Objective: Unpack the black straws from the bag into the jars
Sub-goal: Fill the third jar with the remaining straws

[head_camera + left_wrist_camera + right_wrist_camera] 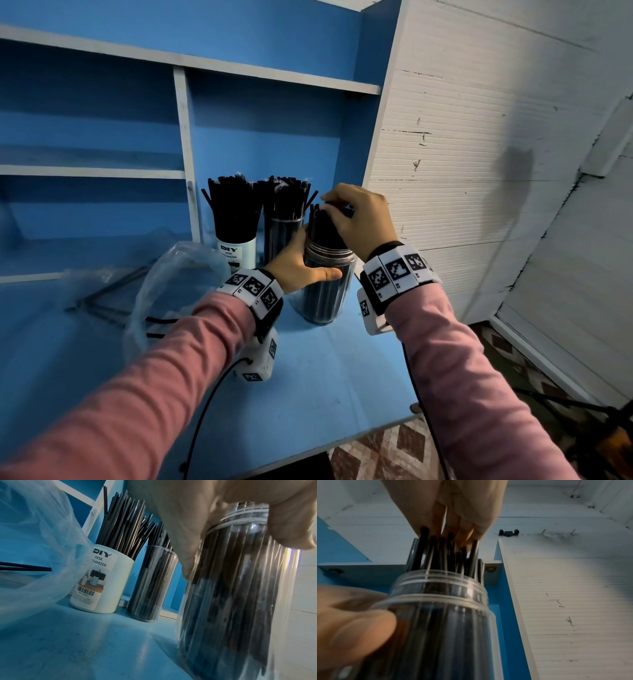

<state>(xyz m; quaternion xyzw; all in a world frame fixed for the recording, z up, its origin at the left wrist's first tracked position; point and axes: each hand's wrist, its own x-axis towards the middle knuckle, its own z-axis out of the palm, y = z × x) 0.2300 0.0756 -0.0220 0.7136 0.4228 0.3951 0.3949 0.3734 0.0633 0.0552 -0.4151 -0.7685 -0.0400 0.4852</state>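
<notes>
A clear ribbed jar (325,291) packed with black straws (322,226) stands on the blue desk (325,370). My left hand (301,263) grips the jar just under its threaded neck, thumb across the front. My right hand (352,216) is curled over the tops of the straws that stick out of it. In the right wrist view its fingertips (464,534) are in among the straw ends (436,550) above the jar (445,622). The left wrist view shows the left hand (197,520) round the jar (231,601).
A white desk organizer (236,253) and a second clear jar (282,233), both full of straws, stand behind against the shelf. A crumpled clear plastic bag (171,274) with a few straws (102,298) lies at the left. The desk's edge runs close on the right.
</notes>
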